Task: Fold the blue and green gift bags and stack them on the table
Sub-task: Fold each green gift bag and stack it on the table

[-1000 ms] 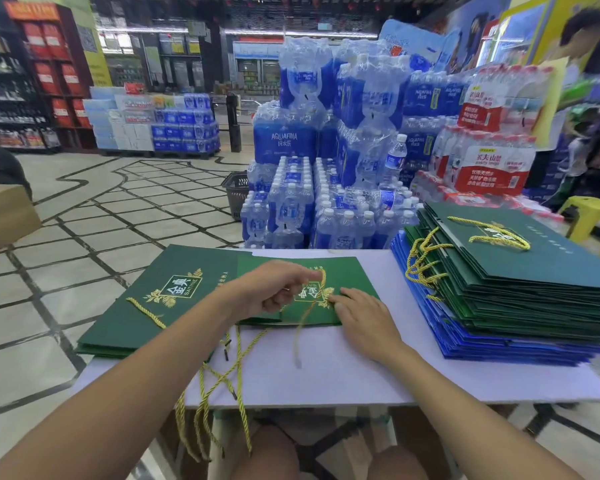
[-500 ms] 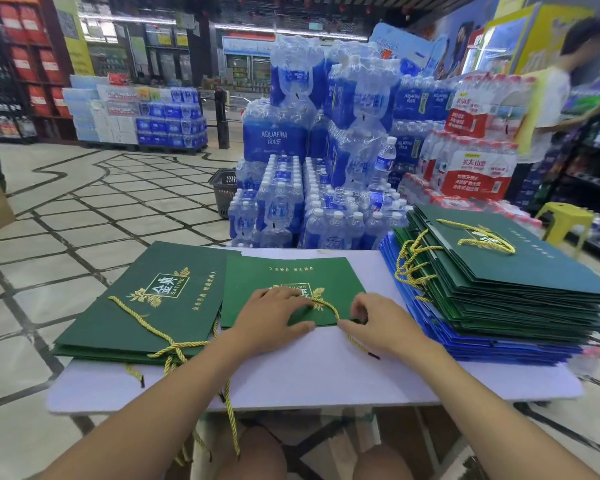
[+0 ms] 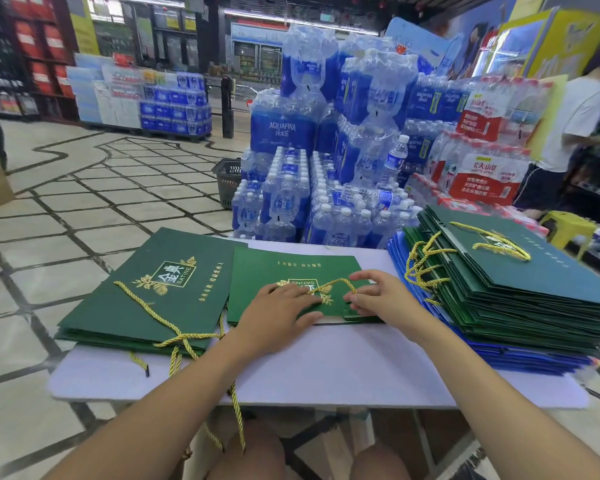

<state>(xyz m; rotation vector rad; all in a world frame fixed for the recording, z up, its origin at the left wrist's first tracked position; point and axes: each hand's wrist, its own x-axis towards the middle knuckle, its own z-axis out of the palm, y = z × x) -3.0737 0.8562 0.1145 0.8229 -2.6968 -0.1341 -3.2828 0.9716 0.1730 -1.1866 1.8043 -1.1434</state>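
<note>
Left hand [image 3: 278,317]: fingers straight and together, palm down, pressing flat on the near edge of the green bag [image 3: 291,271]. Nothing pinched.

Right hand [image 3: 385,299]: fingers bent, tips on the bag's near right corner. The thumb sits right at the end of the gold cord [image 3: 338,281]. Can't tell if it's pinching the cord or only touching the bag.

The green bag lies flat on the table [image 3: 326,368], under both hands, logo upside down to the wearer. The cord arcs up off the bag in the gap between the hands, one end by the left fingertips and the other at the right thumb.

Left pile [image 3: 146,306]: flat green bags, just outboard of the left hand and touching or slightly overlapping the held bag's left edge. Its cords trail over the near table edge beside the left forearm.

Right stack [image 3: 534,289]: a tall stack of green bags outboard of the right hand, near but not touching it, with blue bags [image 3: 520,362] at the bottom. Cords spill from its side toward the right hand.

Beyond both hands, past the far table edge: water packs [image 3: 326,202], with a dark basket [image 3: 227,178] on the floor to their left. Far right of the right hand: a yellow stool [image 3: 565,225] and a person [image 3: 582,116] in a white shirt, blurred.
</note>
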